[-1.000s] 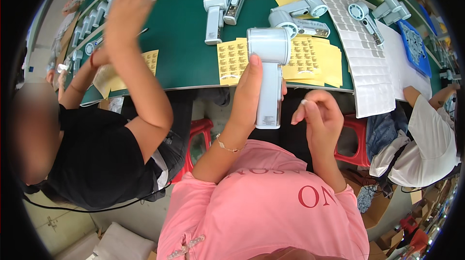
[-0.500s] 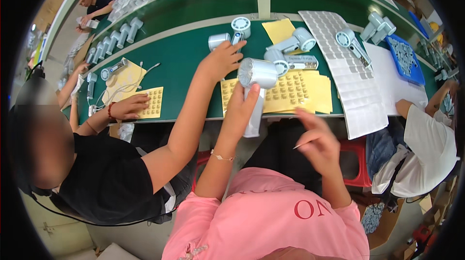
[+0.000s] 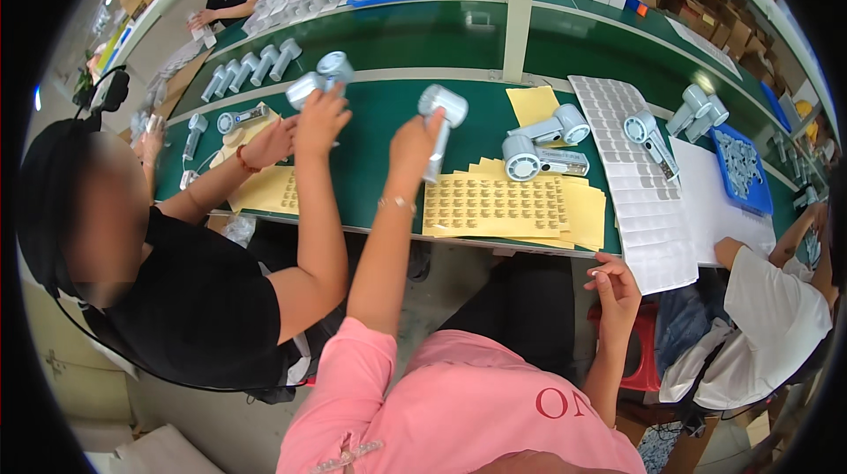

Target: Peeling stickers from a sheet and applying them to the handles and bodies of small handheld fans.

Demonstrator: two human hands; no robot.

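A silver-blue handheld fan (image 3: pixel 444 105) is in my left hand (image 3: pixel 411 149), held over the green table with its round head up and its handle slanting down. My left fingers are wrapped around it. Closer to me, at the table's front edge, my right hand (image 3: pixel 619 287) is raised with fingers curled and thumb and fingertips close together. Something small and pale shows at those fingertips, too small to name. Yellow sheets of small printed stickers (image 3: pixel 494 206) lie between my hands. Beyond them, several more handheld fans (image 3: pixel 522 159) rest on the table.
At left, a co-worker's hand (image 3: pixel 322 121) grips fans beside another sticker sheet (image 3: pixel 275 190). A long white sheet of grey labels (image 3: pixel 648 209) hangs over the front edge. Right of it stands a blue tray (image 3: pixel 743 169) of small parts. Several fans (image 3: pixel 251 68) line the back left.
My left hand has carried the fan forward over the table, away from me. My right hand has drawn back to the right. The co-worker has moved two fans leftward. The view has tilted up.
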